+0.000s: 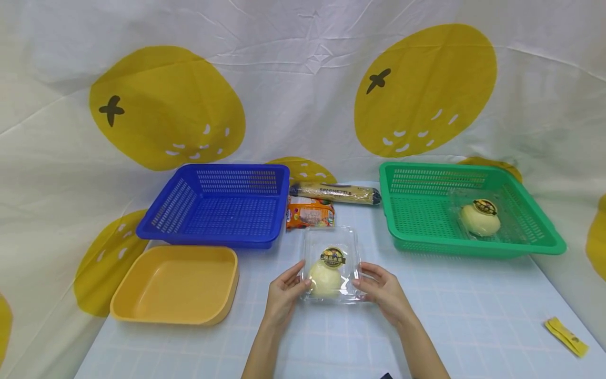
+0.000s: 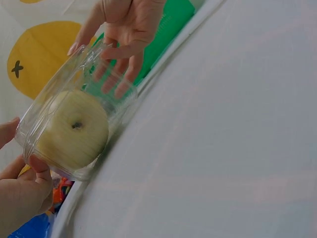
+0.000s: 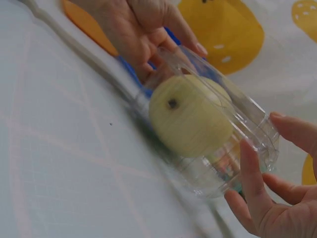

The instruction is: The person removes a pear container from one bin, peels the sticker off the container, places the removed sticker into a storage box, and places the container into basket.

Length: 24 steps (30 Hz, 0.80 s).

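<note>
A clear plastic clamshell box point(image 1: 351, 247) is held between both hands over the near middle of the table. Inside it sits a round, pale yellow-green fruit point(image 1: 324, 280), with a dark spot on its end showing in both wrist views. A black-and-gold label point(image 1: 333, 257) is stuck on the lid. My left hand point(image 1: 283, 297) grips the box's left side, thumb on top near the front corner. On the opposite side my right hand point(image 1: 387, 295) holds the edge, its thumb also over the top. The fingers underneath are partly hidden in the head view.
At the back left stands a blue basket point(image 1: 161, 231), with a yellow tub point(image 1: 232, 295) before it. A spaghetti pack point(image 1: 336, 193) and an orange snack packet point(image 1: 310, 213) lie behind the box. The green basket point(image 1: 426, 247) holds another boxed fruit point(image 1: 480, 220). A folded yellow strip point(image 1: 566, 337) lies at right.
</note>
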{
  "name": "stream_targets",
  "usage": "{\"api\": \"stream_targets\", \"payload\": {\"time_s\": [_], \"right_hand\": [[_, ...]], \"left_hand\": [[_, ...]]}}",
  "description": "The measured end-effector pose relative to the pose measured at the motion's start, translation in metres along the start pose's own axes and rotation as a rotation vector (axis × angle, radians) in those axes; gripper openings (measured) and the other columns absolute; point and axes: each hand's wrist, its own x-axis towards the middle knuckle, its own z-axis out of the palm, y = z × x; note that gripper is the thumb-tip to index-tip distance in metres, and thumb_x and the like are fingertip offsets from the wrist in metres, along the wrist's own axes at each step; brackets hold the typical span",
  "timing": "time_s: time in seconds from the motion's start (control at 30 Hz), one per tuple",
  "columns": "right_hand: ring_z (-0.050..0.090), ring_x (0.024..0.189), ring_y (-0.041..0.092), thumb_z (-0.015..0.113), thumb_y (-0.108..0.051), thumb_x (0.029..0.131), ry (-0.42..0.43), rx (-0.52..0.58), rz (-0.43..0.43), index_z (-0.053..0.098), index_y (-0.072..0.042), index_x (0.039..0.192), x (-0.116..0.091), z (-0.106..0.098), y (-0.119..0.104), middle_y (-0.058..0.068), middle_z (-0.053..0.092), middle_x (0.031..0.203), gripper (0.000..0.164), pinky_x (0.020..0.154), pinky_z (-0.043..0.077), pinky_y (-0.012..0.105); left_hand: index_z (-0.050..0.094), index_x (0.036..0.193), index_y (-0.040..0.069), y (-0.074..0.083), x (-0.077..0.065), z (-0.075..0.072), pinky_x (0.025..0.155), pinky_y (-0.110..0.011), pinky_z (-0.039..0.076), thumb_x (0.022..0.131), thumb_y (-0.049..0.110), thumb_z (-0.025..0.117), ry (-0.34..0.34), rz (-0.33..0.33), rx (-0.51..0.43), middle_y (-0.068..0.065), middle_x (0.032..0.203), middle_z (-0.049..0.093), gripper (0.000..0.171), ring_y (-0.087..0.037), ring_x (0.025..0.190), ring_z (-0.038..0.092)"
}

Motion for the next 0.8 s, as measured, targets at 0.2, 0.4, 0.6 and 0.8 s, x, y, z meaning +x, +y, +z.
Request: {"api": "stream_targets", "payload": {"time_s": [0.2,0.4,0.6,0.8], "right_hand": [[0.061,0.094,0.010,0.068,0.001,0.080,-0.001,0.001,0.005,0.041,0.010,0.131,0.0004,0.0006,0.0022,0.026,0.045,0.133,0.058,0.068,0.055,0.027],[0.056,0.112,0.027,0.068,0.000,0.080,0.023,-0.017,0.017,0.042,0.009,0.132,0.0009,0.0011,0.0048,0.025,0.045,0.135,0.058,0.073,0.055,0.027],[0.052,0.117,0.032,0.068,-0.002,0.081,0.024,-0.035,0.015,0.043,0.008,0.132,0.0020,0.0002,0.0066,0.024,0.044,0.136,0.058,0.076,0.054,0.026],[0.053,0.116,0.033,0.070,-0.006,0.081,0.019,-0.107,-0.013,0.042,0.004,0.136,0.0036,-0.0016,0.0047,0.024,0.045,0.136,0.063,0.076,0.055,0.028]], "left_hand": [[0.045,0.130,-0.014,-0.0007,0.0006,-0.0009,0.073,-0.013,0.046,0.076,-0.012,0.064,0.010,-0.006,0.009,-0.020,0.130,0.051,0.057,-0.007,0.083,0.048],[0.046,0.129,-0.013,-0.0032,0.0019,-0.0019,0.074,-0.014,0.047,0.076,-0.010,0.066,0.012,0.002,0.045,-0.020,0.127,0.054,0.056,-0.008,0.085,0.050],[0.050,0.127,-0.013,-0.0042,0.0023,-0.0024,0.070,-0.013,0.048,0.076,-0.009,0.067,0.009,0.012,0.064,-0.015,0.110,0.059,0.054,-0.009,0.086,0.052],[0.051,0.125,-0.012,-0.0034,0.0024,-0.0020,0.071,-0.014,0.048,0.075,-0.008,0.069,0.020,0.011,0.074,-0.015,0.107,0.059,0.053,-0.010,0.087,0.052]]}}
